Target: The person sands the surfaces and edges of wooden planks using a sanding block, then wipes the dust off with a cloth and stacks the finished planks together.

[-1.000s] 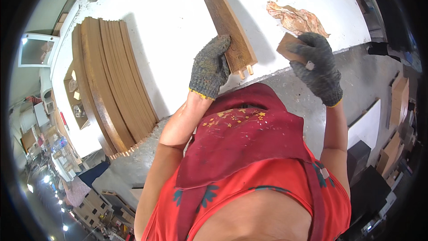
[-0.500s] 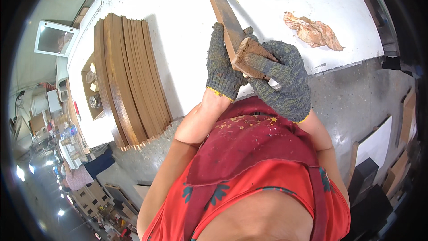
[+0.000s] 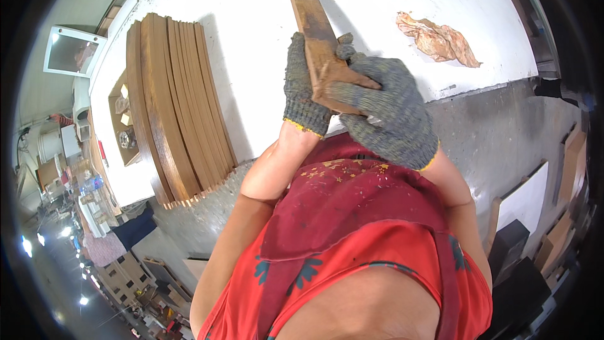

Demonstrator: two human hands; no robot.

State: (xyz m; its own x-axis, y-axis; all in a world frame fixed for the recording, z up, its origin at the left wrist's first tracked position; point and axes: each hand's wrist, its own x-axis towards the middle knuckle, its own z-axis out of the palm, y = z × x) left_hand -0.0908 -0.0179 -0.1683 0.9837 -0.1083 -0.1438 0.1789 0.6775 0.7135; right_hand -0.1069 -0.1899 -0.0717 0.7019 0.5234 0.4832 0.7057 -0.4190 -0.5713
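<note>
A long wooden slat [image 3: 310,16], brown with darker patches, slants up and away over the white table. My gloved left hand [image 3: 299,91] is closed around its near part, thumb on the left edge and fingertips showing on the right. My right hand [image 3: 396,107], in the same grey knitted glove with yellow trim, is closed on a folded brown sheet [image 3: 353,78] that looks like sandpaper. It presses the sheet against the slat's near end, which the sheet and fingers partly hide.
A row of similar brown slats [image 3: 182,107] stands on the white table [image 3: 251,0] to the left. Beside it is an open wooden box [image 3: 131,158] with small items. A stained, crumpled rag [image 3: 437,41] lies at right. Boards [image 3: 522,198] lean beyond the grey floor.
The slat has turned to show more of its broad face. My right hand has shifted left and slightly, laying the brown sheet over the slat's near end.
</note>
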